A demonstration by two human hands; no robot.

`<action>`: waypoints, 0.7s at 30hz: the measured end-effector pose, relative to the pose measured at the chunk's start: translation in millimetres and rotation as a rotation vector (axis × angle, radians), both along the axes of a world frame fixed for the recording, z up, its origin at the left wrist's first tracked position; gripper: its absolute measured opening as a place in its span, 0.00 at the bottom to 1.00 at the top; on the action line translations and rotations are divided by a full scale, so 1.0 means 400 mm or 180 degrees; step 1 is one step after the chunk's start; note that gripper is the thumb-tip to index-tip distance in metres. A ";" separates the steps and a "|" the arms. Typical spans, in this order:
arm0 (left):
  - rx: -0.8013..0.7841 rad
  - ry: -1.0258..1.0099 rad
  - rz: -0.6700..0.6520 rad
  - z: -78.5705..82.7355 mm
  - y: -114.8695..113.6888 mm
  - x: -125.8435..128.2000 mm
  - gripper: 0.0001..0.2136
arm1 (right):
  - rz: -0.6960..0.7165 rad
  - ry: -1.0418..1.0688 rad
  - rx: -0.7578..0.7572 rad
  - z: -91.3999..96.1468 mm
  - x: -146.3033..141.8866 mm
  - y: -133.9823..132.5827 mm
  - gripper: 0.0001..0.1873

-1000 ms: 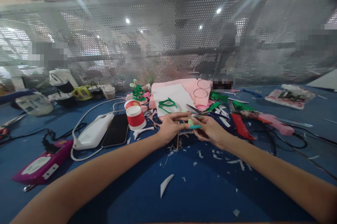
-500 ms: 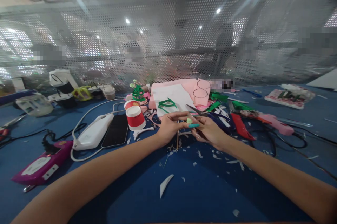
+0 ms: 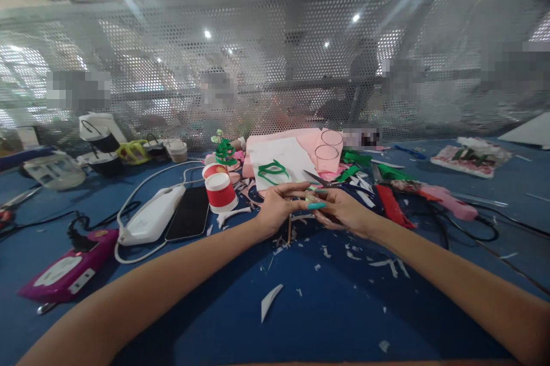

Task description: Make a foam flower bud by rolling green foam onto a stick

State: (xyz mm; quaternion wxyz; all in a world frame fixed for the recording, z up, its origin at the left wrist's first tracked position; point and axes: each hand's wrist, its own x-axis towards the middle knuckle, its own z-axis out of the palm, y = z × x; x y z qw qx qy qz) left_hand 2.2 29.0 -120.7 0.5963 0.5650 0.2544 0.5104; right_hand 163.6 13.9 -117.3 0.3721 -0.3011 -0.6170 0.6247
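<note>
My left hand [image 3: 277, 207] and my right hand [image 3: 346, 211] meet over the middle of the blue table, fingers closed in a pinch. Between their fingertips is a small pale green piece [image 3: 310, 197], mostly hidden; it looks like paper, though I cannot make out its shape. A long teal nail on my left thumb lies across it. Below my left hand a thin brown stick [image 3: 289, 229] points down; whether the hand holds it I cannot tell. Just behind my right hand are dark-bladed scissors [image 3: 320, 178], their handles partly covered by the hand.
White scraps [image 3: 270, 302] litter the table. On the left are red-and-white paper cups [image 3: 221, 193], a black phone [image 3: 189, 214], a white device [image 3: 152, 214] and a purple power strip [image 3: 71, 266]. Pink paper [image 3: 330, 148] lies behind; a pink glue gun [image 3: 449, 200] with its cord lies right.
My right hand has turned slightly and its fingers have closed further over the pale green piece, which shows less now. My left hand stays almost in place.
</note>
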 end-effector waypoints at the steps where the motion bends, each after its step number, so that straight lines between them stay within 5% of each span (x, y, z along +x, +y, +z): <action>1: -0.0017 0.0005 -0.0046 0.000 -0.001 0.000 0.22 | 0.0092 -0.0044 0.0000 0.001 0.006 0.002 0.19; 8: -0.0035 0.0068 -0.0402 0.005 -0.009 -0.001 0.21 | 0.0329 -0.0054 -0.0074 0.000 0.018 0.002 0.18; 15: -0.0105 0.0035 -0.0249 0.004 -0.005 0.002 0.20 | -0.0302 0.0217 -0.0147 -0.008 -0.013 -0.009 0.23; 21: 0.0063 0.0030 0.0045 -0.002 0.003 -0.001 0.20 | -0.0196 0.0439 -0.0167 -0.012 -0.007 0.002 0.22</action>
